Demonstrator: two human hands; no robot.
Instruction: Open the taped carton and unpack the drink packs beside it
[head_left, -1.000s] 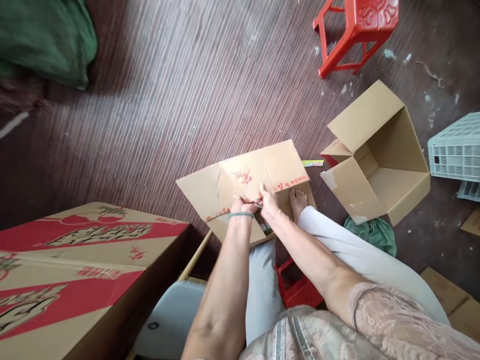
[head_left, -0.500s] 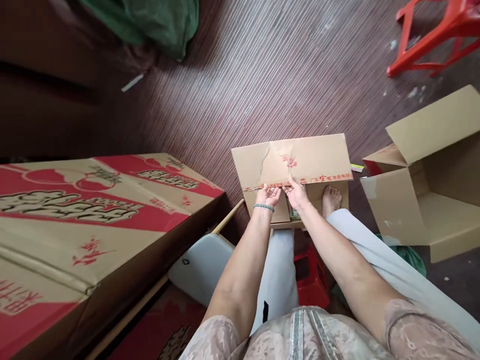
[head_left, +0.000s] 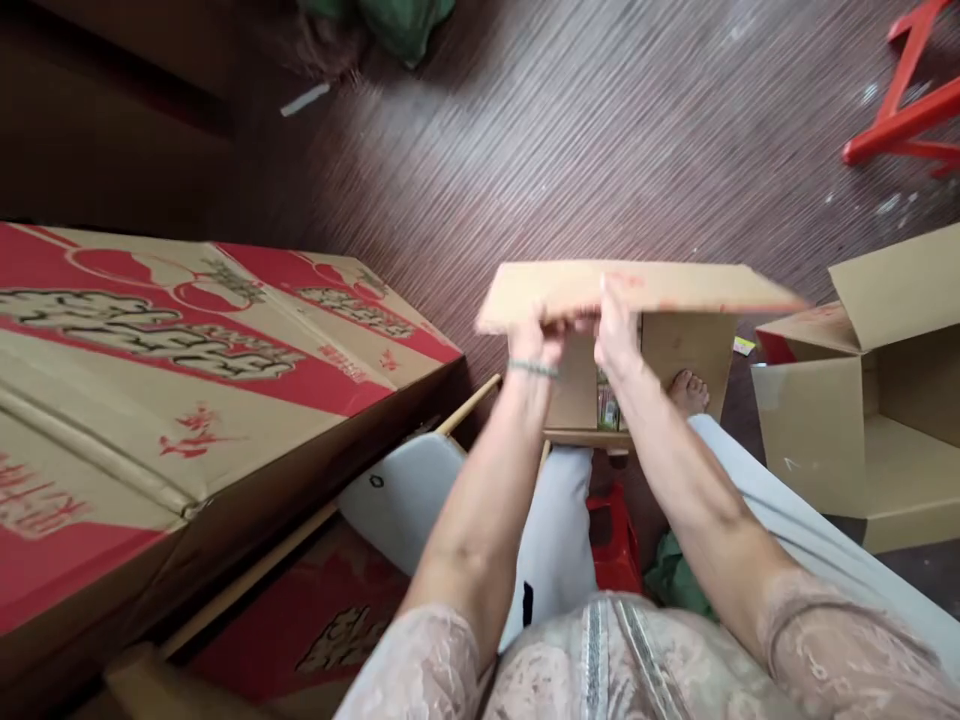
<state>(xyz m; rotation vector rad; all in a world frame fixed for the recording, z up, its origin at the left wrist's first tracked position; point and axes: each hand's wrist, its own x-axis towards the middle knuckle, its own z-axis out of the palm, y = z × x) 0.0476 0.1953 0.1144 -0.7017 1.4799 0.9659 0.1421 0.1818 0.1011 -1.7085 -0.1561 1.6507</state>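
A small brown cardboard box [head_left: 675, 350] stands on the floor in front of my knees, its big top flap [head_left: 637, 288] lifted almost level. My left hand [head_left: 536, 340], with a green bead bracelet at the wrist, grips the near edge of that flap. My right hand [head_left: 616, 330] holds the same edge just to the right, fingers closed over it. Both hands are blurred by motion. Something green and printed shows inside the box below the flap. My bare foot [head_left: 688, 388] rests beside the box.
A large red-and-brown printed carton [head_left: 172, 380] fills the left. An open cardboard box [head_left: 870, 400] lies at the right. A red plastic stool [head_left: 911, 110] stands far right, a low red stool [head_left: 613, 545] under me, a white board [head_left: 401, 495] beside my leg.
The flap has swung up from lying tilted back to nearly level, both hands rising with it. The view has turned left, showing more of the large carton.
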